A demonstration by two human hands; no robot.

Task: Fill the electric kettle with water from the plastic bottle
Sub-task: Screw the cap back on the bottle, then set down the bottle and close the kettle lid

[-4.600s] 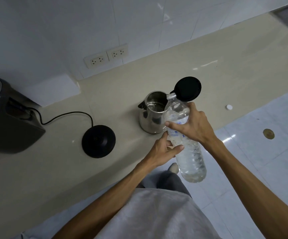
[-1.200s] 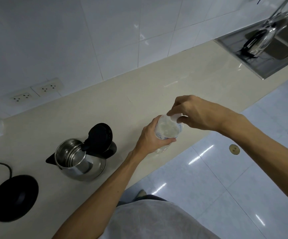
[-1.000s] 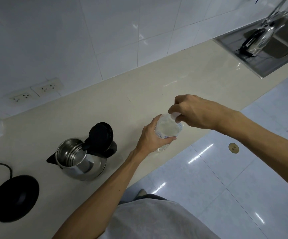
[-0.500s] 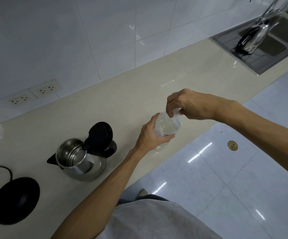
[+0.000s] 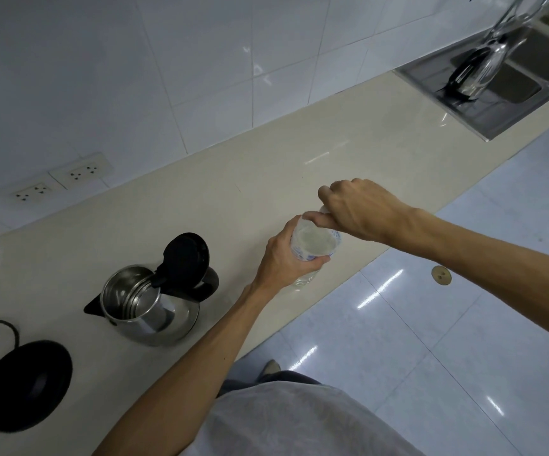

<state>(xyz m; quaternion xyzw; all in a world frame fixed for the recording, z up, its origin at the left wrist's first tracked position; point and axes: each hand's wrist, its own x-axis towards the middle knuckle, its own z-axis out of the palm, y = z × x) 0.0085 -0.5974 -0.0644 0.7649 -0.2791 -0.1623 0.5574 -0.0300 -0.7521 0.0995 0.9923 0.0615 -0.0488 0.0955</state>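
Observation:
A clear plastic bottle point(image 5: 314, 248) stands upright at the counter's front edge, seen from above. My left hand point(image 5: 283, 258) wraps around its upper body. My right hand point(image 5: 361, 209) is closed over the bottle's top, where a bit of white cap point(image 5: 324, 210) shows under the fingers. The steel electric kettle point(image 5: 148, 304) sits on the counter to the left of the bottle, off its base. Its black lid point(image 5: 186, 256) is tipped up, and the inside is shiny. I cannot tell how much water it holds.
The round black kettle base point(image 5: 24, 385) with its cord lies at the far left. Two wall sockets point(image 5: 61, 181) are on the tiled wall. A steel sink point(image 5: 503, 77) with a glass jug is at the far right. The beige counter point(image 5: 266, 179) runs between them.
Since 4.6 s ago the bottle went from tilted at the kettle to upright on the counter right of it. In the last second my right hand stays on the cap, shifting slightly.

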